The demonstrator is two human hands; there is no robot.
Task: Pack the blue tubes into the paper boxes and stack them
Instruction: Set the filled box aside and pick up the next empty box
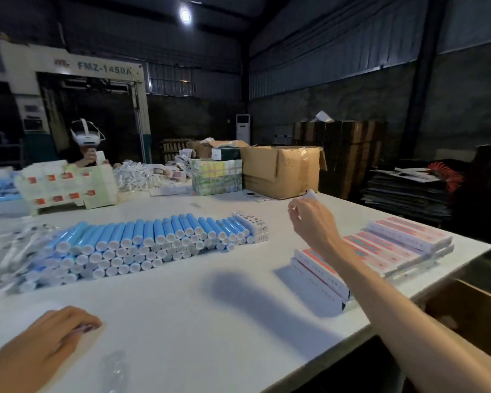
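Observation:
Blue tubes [142,239] with white caps lie stacked in a long pile on the white table [199,307], left of centre. Flat paper boxes [403,242], white with pink-red faces, lie in rows at the right, and a taller stack of them [321,276] stands nearer me. Two packed white boxes [253,225] sit at the right end of the tube pile. My right hand [312,219] is raised above the table between the tubes and the boxes, its fingers pinching a small white thing [311,194]. My left hand [54,333] rests on the table at the lower left, fingers loosely curled.
A crumpled clear plastic wrapper [115,367] lies near the front edge and more clear plastic [9,251] at the far left. Cardboard cartons [278,171], printed box stacks [68,185] and another person [87,148] are across the table. An open brown carton [471,313] stands below the right edge.

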